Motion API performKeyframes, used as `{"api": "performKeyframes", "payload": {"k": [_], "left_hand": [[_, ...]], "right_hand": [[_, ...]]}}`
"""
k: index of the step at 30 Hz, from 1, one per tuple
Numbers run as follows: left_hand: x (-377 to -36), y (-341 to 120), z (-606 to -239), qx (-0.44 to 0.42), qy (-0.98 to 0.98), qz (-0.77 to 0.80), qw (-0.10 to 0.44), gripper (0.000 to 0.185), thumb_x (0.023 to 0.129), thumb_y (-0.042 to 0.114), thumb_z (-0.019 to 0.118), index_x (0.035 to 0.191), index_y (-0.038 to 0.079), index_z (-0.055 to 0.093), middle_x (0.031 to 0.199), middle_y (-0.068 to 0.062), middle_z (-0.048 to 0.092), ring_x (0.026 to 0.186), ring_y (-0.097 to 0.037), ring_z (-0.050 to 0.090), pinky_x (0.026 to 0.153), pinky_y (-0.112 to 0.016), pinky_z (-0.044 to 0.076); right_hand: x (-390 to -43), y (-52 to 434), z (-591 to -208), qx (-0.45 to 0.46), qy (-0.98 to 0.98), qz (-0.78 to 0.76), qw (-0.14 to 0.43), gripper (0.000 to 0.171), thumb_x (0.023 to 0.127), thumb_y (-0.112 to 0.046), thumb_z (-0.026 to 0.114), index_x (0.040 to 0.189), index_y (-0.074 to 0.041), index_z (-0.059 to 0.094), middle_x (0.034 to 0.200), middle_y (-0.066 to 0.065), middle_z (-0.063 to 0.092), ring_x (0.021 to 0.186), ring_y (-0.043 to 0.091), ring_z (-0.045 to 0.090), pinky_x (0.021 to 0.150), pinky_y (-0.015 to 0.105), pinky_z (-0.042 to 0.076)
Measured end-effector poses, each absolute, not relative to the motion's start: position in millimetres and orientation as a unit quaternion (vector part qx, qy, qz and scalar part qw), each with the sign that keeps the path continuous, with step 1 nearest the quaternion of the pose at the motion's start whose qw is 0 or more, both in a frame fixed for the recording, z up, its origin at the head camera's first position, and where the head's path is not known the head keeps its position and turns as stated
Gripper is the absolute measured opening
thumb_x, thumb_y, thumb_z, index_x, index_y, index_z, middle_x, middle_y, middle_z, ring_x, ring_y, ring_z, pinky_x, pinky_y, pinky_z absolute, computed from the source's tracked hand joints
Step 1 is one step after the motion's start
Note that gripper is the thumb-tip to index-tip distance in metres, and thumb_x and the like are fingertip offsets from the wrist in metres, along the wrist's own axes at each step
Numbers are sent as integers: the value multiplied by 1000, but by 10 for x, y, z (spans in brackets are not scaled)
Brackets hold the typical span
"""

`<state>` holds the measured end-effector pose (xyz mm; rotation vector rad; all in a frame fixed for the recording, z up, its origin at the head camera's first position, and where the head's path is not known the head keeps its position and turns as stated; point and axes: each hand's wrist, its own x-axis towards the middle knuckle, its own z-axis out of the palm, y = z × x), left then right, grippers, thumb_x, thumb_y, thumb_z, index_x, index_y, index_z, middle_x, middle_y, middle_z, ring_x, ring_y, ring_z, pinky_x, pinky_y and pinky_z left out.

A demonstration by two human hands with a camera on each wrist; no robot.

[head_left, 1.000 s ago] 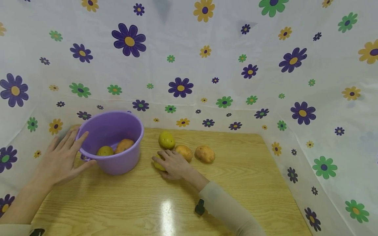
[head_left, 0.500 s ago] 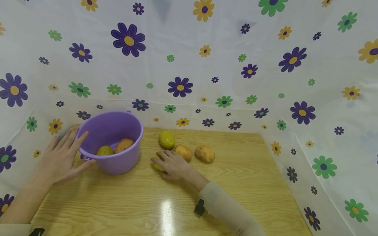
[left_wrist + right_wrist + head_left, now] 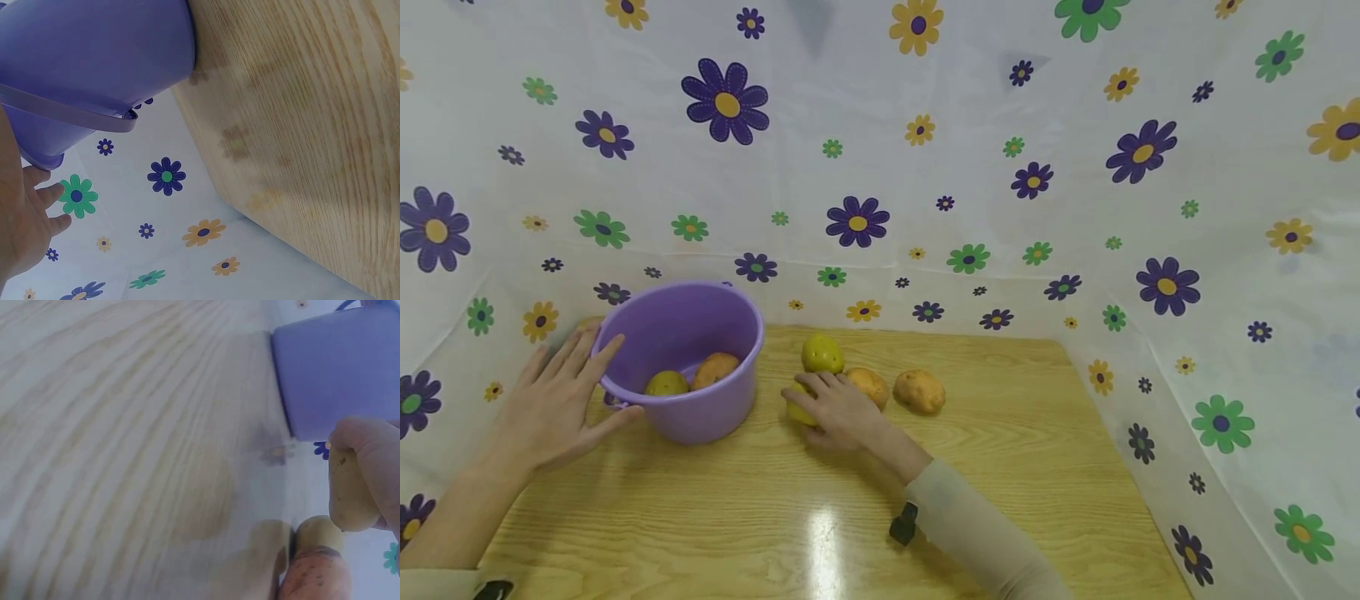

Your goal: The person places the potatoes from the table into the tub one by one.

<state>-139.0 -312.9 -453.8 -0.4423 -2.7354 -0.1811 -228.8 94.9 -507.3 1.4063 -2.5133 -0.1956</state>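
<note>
Yellow potato sits just right of the purple bucket on the wooden worktop — right hand curled over it, fingers wrapped round its top. Judged firm and dense, fairly light, skin dry enough not to slip; a grip across the middle should serve. Left hand lies flat-fingered against the bucket's far side, holding nothing. Right of the bucket, beyond the held one: another yellow potato and two brown potatoes. Two more lie inside the bucket.
</note>
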Motion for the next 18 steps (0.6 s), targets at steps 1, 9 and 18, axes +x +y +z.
{"api": "performKeyframes", "payload": {"k": [1,9,18], "left_hand": [[-1390,-3130,-4538,-157,-969,-64,182,105,92,72,62,170,14,22,178,-18,9,168,-36,6,136,-47,-15],[-1389,-3132,-4558,-159,-968,-62,185,105,92,71,62,169,12,22,179,-17,7,167,-38,6,136,-45,-14],[-1385,-3121,-4532,-159,-969,-60,181,104,93,71,61,170,14,19,178,-18,7,168,-36,2,135,-41,-17]], "right_hand": [[-2293,946,-5051,483,-863,-65,131,71,96,-51,70,157,-24,45,158,11,53,141,27,57,109,42,59],[-2318,911,-4918,477,-865,-48,149,75,94,-50,74,157,-23,45,156,13,54,136,33,62,105,44,61],[-2341,897,-4726,461,-869,-6,180,70,94,-42,76,155,-22,49,152,12,57,132,30,63,107,46,60]]}}
